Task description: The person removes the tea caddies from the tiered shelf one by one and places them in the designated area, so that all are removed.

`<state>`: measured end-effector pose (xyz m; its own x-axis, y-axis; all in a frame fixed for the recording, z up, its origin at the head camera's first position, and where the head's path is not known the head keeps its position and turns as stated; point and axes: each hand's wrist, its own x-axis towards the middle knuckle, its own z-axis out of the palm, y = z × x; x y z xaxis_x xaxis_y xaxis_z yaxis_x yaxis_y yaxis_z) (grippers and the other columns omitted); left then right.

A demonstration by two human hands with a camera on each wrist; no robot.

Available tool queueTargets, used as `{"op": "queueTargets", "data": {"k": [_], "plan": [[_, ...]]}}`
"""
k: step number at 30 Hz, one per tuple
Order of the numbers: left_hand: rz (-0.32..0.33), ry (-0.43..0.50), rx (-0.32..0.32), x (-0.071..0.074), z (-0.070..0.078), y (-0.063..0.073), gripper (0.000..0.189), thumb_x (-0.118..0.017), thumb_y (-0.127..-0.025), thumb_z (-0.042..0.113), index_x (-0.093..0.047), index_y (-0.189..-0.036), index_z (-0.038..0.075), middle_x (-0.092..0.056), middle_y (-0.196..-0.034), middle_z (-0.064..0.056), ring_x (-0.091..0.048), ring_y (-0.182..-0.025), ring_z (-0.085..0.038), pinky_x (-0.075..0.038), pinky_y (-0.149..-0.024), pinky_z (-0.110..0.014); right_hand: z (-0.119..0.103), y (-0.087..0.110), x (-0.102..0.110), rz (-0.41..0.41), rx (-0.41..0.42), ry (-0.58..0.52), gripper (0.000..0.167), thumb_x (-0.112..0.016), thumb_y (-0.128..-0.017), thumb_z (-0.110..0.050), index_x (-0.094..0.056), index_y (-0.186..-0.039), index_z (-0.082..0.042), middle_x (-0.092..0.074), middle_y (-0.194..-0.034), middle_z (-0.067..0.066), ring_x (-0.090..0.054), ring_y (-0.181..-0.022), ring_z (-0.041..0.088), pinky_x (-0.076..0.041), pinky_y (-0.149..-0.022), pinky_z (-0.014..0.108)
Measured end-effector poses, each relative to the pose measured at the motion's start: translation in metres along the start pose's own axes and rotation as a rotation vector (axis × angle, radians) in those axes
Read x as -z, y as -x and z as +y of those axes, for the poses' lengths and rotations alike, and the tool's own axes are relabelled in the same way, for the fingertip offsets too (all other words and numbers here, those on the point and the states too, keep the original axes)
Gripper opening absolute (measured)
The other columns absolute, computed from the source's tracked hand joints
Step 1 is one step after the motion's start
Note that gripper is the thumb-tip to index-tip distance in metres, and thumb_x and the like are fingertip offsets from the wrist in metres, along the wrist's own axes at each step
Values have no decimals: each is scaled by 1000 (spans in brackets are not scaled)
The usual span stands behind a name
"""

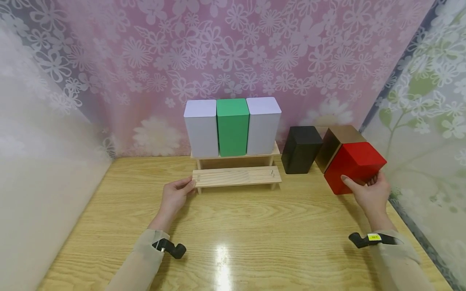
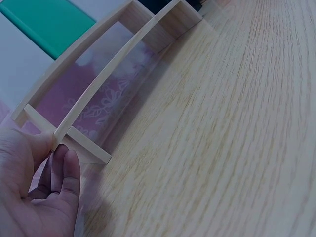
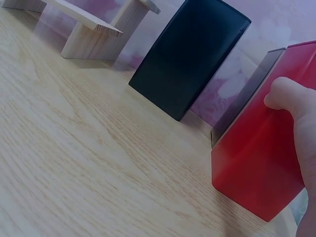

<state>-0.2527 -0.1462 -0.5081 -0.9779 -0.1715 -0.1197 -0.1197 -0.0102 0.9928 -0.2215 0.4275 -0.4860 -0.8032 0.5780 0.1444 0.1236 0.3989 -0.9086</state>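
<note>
At its left end, the lower step of a two-step wooden stand is pinched between the thumb and fingers of my left hand. My right hand grips a red box, thumb on its front face and fingers at its right side. The red box stands in front of a brown box and partly hides it. Whether its base touches the table cannot be told. Two white boxes with a green box between them stand upright on the upper step.
A black box stands on the table between the wooden stand and the brown box. Behind everything hangs a pink flowered curtain, with pale fabric along the right side. The wood-grain table stretches toward me.
</note>
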Motion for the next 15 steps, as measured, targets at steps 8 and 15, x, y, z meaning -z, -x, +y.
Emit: {"op": "queueTargets", "data": {"k": [8, 15], "plan": [[-7, 14, 3, 1, -1, -2, 34, -76, -99, 4, -70, -130, -7, -68, -131, -23, -72, -95, -12, -65, -87, -29, -2, 9, 10, -71, -5, 56, 93, -88, -88, -38, -39, -164, -17, -47, -161, 9, -45, -146, 30, -34, -126, 38], [-9, 17, -2, 1, -1, -2, 34, -77, -99, 4, -70, -130, -7, -68, -132, -23, -72, -94, -11, -65, -86, -28, -3, 20, 27, -104, -40, 16, 108, -85, -92, -36, -15, -171, -14, -27, -172, 11, -29, -156, 29, -23, -129, 31]]}}
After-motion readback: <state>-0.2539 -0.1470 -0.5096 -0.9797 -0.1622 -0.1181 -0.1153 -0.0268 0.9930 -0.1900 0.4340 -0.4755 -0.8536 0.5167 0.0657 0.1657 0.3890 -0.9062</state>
